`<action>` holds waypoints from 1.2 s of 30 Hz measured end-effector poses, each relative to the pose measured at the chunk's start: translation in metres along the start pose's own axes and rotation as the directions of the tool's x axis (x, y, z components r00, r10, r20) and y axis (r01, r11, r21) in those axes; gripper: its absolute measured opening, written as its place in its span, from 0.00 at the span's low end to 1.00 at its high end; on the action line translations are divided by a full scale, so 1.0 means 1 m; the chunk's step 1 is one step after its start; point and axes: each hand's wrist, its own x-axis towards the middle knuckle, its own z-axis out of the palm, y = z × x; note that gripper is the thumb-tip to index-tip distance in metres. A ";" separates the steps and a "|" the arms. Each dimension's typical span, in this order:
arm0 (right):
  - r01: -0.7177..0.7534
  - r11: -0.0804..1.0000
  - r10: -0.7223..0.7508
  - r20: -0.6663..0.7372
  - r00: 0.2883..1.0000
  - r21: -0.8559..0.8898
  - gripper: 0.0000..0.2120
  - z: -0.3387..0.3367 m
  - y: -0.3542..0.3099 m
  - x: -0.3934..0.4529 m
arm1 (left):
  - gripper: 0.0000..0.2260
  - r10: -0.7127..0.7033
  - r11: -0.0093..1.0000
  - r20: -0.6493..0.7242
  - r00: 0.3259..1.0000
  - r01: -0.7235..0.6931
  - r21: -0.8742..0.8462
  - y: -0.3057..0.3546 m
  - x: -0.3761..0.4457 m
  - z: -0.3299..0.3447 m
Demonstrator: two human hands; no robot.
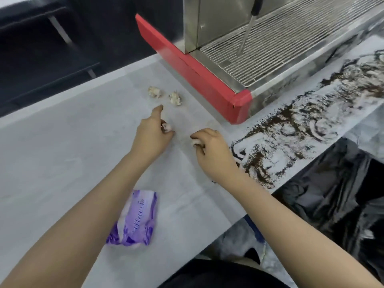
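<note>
On the pale counter point(62, 152) my left hand point(152, 135) holds a small crumpled tissue wad point(166, 127) in its curled fingers, with the index finger stretched out toward two more used tissue wads, one point(154, 92) beside the other point(175, 98). To the right, my right hand point(209, 149) grips another small white tissue wad point(195, 142) against the counter. A broad smear of dark coffee grounds point(295, 129) covers the counter right of that hand.
A purple tissue packet point(135, 219) lies near the counter's front edge. An espresso machine with a red side panel point(195, 75), a steel drip grate point(280, 46) and a steam wand point(248, 32) stands at the back right. A black plastic bag point(336, 204) hangs below the counter's right edge.
</note>
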 end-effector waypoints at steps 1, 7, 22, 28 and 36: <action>-0.005 0.999 0.006 -0.030 1.000 0.040 0.13 -0.008 0.001 -0.010 | 0.33 -0.006 0.999 -0.003 1.000 0.006 -0.037 0.008 -0.010 0.001; -0.147 0.978 0.165 -0.121 0.979 0.146 0.14 -0.083 0.037 -0.083 | 0.28 0.141 0.981 0.172 0.975 -0.114 -0.158 0.083 -0.069 0.040; -0.708 0.704 0.663 -0.408 0.628 0.056 0.09 -0.249 0.227 -0.322 | 0.27 0.538 0.843 0.572 0.619 -0.375 -0.387 0.301 -0.184 0.313; -0.852 0.523 0.836 -0.209 0.507 0.023 0.21 -0.257 0.294 -0.367 | 0.36 0.489 0.850 0.749 0.448 -0.435 -0.295 0.331 -0.211 0.409; -0.785 0.618 0.780 -0.153 0.607 0.036 0.17 -0.267 0.286 -0.344 | 0.32 0.486 0.864 0.725 0.489 -0.396 -0.312 0.317 -0.195 0.390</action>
